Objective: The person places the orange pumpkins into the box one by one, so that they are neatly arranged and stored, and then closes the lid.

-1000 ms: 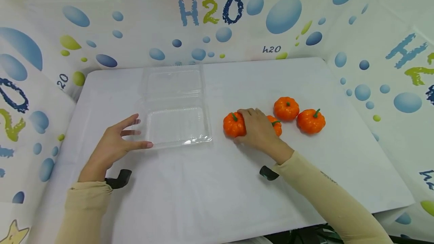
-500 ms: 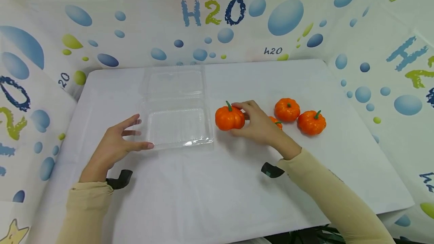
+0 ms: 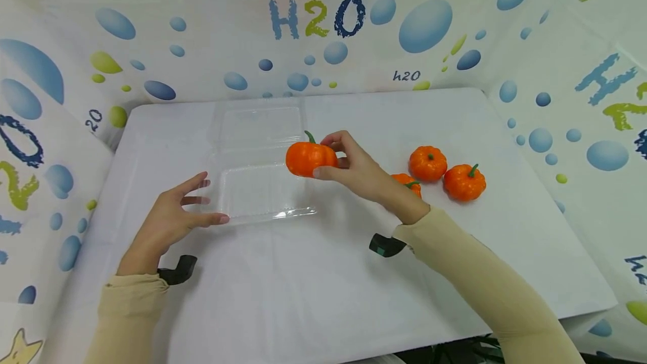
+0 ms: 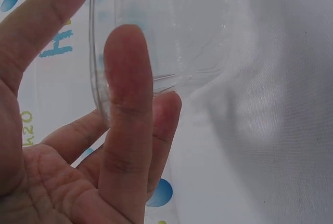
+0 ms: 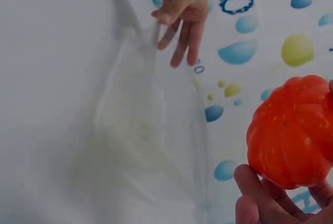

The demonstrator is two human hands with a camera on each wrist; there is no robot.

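The left hand [image 3: 169,212] is spread wide, its thumb [image 3: 214,218] at the near left corner of the clear box [image 3: 268,189]. I can't tell if it presses. The box lies just right of that hand, opened out flat. It looks thin and light, so a bump could slide it, and loose fingers might not stop it. Next is the orange pumpkin [image 3: 309,159], pinched at the fingertips of the right hand [image 3: 361,167], over the box's right side. It looks smooth and round, so a weak pinch could let it slip, or going too low could knock the box's edge. Right of that hand sit a half-hidden pumpkin [image 3: 407,181], a far pumpkin [image 3: 427,163] and an end pumpkin [image 3: 464,183]; a swinging sleeve [image 3: 455,257] could roll the closest.
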